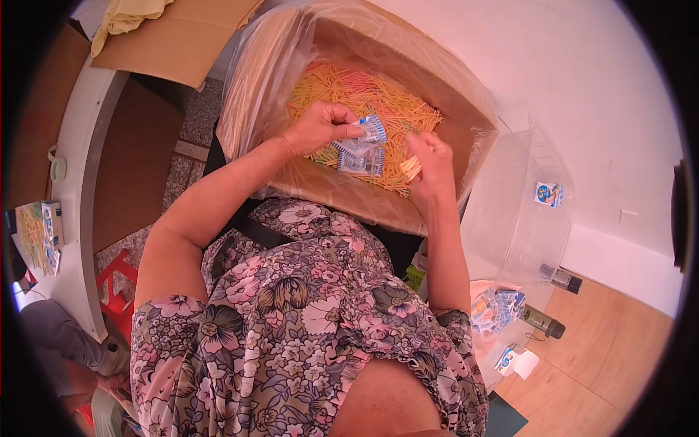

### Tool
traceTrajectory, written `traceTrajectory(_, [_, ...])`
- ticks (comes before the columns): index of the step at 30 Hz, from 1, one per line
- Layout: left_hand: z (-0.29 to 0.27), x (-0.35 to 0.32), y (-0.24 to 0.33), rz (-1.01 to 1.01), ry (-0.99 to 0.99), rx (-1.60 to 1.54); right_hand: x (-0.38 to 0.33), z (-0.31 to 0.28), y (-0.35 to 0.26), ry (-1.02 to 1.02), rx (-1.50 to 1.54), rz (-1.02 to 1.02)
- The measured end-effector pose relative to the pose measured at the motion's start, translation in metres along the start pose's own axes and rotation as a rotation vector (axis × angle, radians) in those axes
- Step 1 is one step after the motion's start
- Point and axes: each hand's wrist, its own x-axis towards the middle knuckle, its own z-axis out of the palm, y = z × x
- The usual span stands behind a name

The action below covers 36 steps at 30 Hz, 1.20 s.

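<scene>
My left hand (320, 131) pinches a small clear plastic packet (373, 130) with a blue-and-white striped edge. A similar packet (362, 162) lies just below it on a heap of thin coloured sticks (349, 87), mostly yellow with some pink, orange and green. The heap fills the bottom of a large cardboard box (415, 54) lined with clear plastic film. Over the right side of the heap, my right hand (435, 164) is closed around a small bunch of pale yellow sticks (411, 169); its fingers are slightly blurred.
A clear plastic bin (502, 197) stands right of the box, a printed packet (548, 194) against its side. Below it lie several filled packets (496, 309) and a dark-capped bottle (542, 321). At left are a white-edged table (80, 160), a red stool (116, 291) and another person (62, 342).
</scene>
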Motion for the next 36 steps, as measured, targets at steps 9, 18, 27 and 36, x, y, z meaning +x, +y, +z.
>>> traceTrajectory(9, [0.003,0.000,0.007,0.039,-0.026,0.007,0.018,0.031,-0.044,-0.171,0.091,-0.063])
traceTrajectory(18, [0.003,0.000,0.005,0.015,-0.058,0.009,0.019,0.033,-0.050,0.054,-0.423,-0.556])
traceTrajectory(27, [0.003,0.001,0.001,0.020,-0.088,0.014,0.025,0.031,-0.038,-0.050,-0.417,-0.394])
traceTrajectory(36, [0.005,0.000,0.004,0.016,-0.101,0.061,0.026,0.036,-0.054,0.030,-0.623,-0.586])
